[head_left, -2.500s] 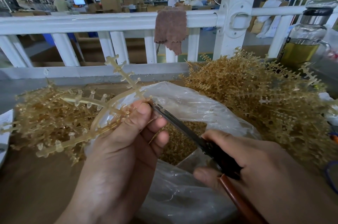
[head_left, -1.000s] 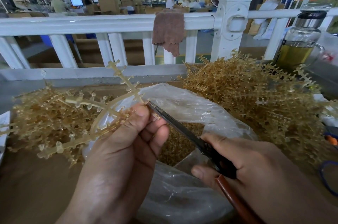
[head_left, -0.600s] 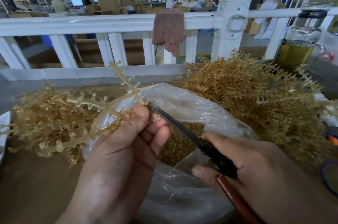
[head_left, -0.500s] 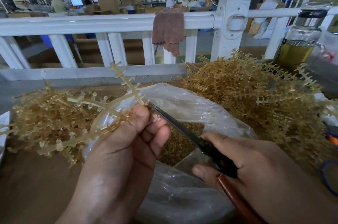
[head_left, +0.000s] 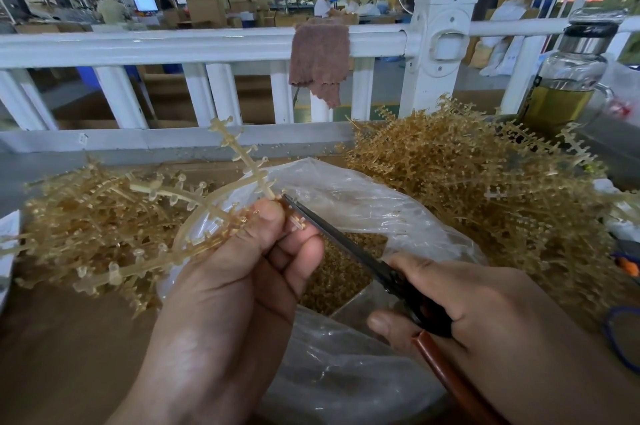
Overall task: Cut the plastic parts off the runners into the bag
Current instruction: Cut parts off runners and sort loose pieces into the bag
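Single head-worn wide-angle view, facing forward-down, close over worktable (head_left: 52, 338).

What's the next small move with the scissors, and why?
Probably squeeze the scissors to snip the next part: their tip meets the runner held in the left hand, the right hand grips them, and the open plastic bag lies below.

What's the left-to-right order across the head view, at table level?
left pile of runners → left hand, gripping a runner → scissors → right pile of runners → bottle. Skipped: bag and right hand, which overlap several of these.
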The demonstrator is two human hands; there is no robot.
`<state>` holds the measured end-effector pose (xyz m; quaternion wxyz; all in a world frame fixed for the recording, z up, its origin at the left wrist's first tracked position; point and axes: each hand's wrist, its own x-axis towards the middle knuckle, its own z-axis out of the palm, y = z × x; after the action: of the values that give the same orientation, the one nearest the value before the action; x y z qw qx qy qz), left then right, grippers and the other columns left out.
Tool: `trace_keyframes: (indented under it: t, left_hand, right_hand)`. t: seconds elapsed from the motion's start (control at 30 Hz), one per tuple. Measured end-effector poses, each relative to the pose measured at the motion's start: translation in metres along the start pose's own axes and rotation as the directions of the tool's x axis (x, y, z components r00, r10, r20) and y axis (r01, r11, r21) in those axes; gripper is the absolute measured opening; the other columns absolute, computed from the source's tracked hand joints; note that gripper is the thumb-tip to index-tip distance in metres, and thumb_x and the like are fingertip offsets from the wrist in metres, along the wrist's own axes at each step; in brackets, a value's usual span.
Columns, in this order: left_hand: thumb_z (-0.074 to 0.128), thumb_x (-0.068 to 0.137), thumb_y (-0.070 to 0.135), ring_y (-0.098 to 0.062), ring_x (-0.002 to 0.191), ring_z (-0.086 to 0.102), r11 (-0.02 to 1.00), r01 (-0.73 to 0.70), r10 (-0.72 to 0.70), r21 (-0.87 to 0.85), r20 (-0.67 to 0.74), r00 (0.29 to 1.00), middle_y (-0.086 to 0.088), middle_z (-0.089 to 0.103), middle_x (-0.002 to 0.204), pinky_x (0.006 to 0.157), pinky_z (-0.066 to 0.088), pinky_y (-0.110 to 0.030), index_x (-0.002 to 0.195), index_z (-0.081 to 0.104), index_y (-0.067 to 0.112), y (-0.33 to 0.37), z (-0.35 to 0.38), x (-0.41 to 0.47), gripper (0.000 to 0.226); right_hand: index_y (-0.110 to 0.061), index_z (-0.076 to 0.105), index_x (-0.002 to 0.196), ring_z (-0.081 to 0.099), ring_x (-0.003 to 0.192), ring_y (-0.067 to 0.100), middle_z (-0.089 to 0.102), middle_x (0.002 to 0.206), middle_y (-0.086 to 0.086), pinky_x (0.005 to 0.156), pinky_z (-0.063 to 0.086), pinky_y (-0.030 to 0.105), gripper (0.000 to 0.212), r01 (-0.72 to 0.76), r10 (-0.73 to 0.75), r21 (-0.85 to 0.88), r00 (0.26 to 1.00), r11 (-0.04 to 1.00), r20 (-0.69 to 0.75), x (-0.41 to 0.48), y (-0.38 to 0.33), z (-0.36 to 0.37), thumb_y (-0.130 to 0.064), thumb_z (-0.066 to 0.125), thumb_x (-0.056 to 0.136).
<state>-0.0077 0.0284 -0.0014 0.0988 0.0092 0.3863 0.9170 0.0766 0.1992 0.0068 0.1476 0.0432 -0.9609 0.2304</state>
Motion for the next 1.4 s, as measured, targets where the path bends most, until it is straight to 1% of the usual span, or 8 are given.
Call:
trace_keyframes:
  t: [0.2,0.3,0.43,0.57,0.83,1.17,1.27,1.4]
  left_hand:
    - [0.066,0.073,0.018,-0.011,0.060,0.070,1.000,-0.003,0.003,0.005,0.019,1.000,-0.002,0.067,0.066,0.055,0.058,-0.022,0.063,0.075,0.015,0.0004,-0.0011,-0.0001,0.013]
    - [0.066,0.072,0.017,-0.012,0.062,0.070,1.000,-0.013,0.012,0.018,0.041,0.999,-0.003,0.067,0.068,0.056,0.058,-0.023,0.065,0.074,0.015,0.0002,-0.0037,0.0011,0.011]
    - [0.072,0.063,0.019,-0.015,0.063,0.071,0.995,-0.062,0.058,0.083,0.047,0.997,-0.007,0.069,0.074,0.055,0.059,-0.025,0.076,0.072,0.011,0.0005,-0.0060,0.0036,0.015]
    - [0.070,0.060,0.019,-0.013,0.060,0.070,0.986,-0.107,0.098,0.130,0.074,0.992,-0.006,0.069,0.071,0.053,0.058,-0.025,0.067,0.073,0.018,-0.0027,-0.0028,0.0009,0.007]
    - [0.074,0.054,0.024,-0.011,0.061,0.071,0.986,-0.105,0.098,0.130,0.056,0.994,-0.003,0.071,0.071,0.053,0.058,-0.024,0.065,0.076,0.021,-0.0042,-0.0012,-0.0001,0.011]
    - [0.072,0.058,0.020,-0.012,0.062,0.072,0.993,-0.077,0.073,0.090,0.041,0.996,-0.006,0.073,0.074,0.055,0.059,-0.024,0.065,0.076,0.019,-0.0043,-0.0010,-0.0010,0.008]
    - [0.071,0.063,0.019,-0.013,0.063,0.072,0.995,-0.066,0.063,0.073,0.042,0.997,-0.007,0.073,0.076,0.055,0.059,-0.024,0.068,0.076,0.018,-0.0042,-0.0007,-0.0009,0.007]
    - [0.073,0.061,0.019,-0.013,0.064,0.072,0.998,-0.035,0.033,0.047,0.057,0.998,-0.008,0.072,0.077,0.056,0.059,-0.025,0.076,0.075,0.014,-0.0027,-0.0020,0.0000,0.016]
  right_hand:
    - [-0.041,0.057,0.111,0.058,0.081,-0.010,0.064,0.076,-0.023,0.072,0.044,0.008,0.051,-0.019,0.019,0.018,0.999,1.000,0.048,0.0002,0.0002,-0.0019,-0.075,0.044,0.075]
    - [-0.046,0.053,0.113,0.056,0.084,-0.014,0.062,0.086,-0.027,0.071,0.042,0.004,0.058,-0.029,0.024,0.058,0.996,0.998,0.083,0.0005,0.0016,-0.0032,-0.084,0.041,0.070]
    - [-0.054,0.043,0.121,0.057,0.089,-0.014,0.059,0.098,-0.032,0.076,0.046,0.009,0.067,-0.020,0.014,0.067,0.996,0.998,0.093,0.0004,0.0030,-0.0024,-0.090,0.035,0.065]
    - [-0.051,0.051,0.120,0.058,0.085,-0.013,0.062,0.089,-0.028,0.075,0.044,0.007,0.062,-0.015,0.008,0.089,0.997,0.996,0.079,0.0000,0.0041,-0.0035,-0.085,0.042,0.069]
    - [-0.045,0.056,0.111,0.058,0.078,-0.012,0.062,0.081,-0.025,0.069,0.044,0.008,0.053,-0.037,0.032,0.067,0.998,0.997,0.062,-0.0001,0.0009,-0.0030,-0.079,0.045,0.072]
    - [-0.058,0.038,0.119,0.056,0.089,-0.012,0.058,0.094,-0.035,0.070,0.043,0.009,0.060,-0.055,0.048,0.066,0.992,0.996,0.113,-0.0007,-0.0001,-0.0045,-0.086,0.031,0.066]
    - [-0.061,0.030,0.118,0.052,0.097,-0.013,0.049,0.103,-0.043,0.072,0.039,0.007,0.061,-0.056,0.050,0.047,0.992,0.997,0.112,-0.0002,-0.0005,-0.0028,-0.089,0.027,0.063]
    - [-0.055,0.045,0.119,0.054,0.091,-0.015,0.054,0.098,-0.039,0.074,0.040,0.005,0.059,-0.044,0.034,0.086,0.993,0.995,0.113,-0.0005,-0.0005,-0.0022,-0.086,0.039,0.068]
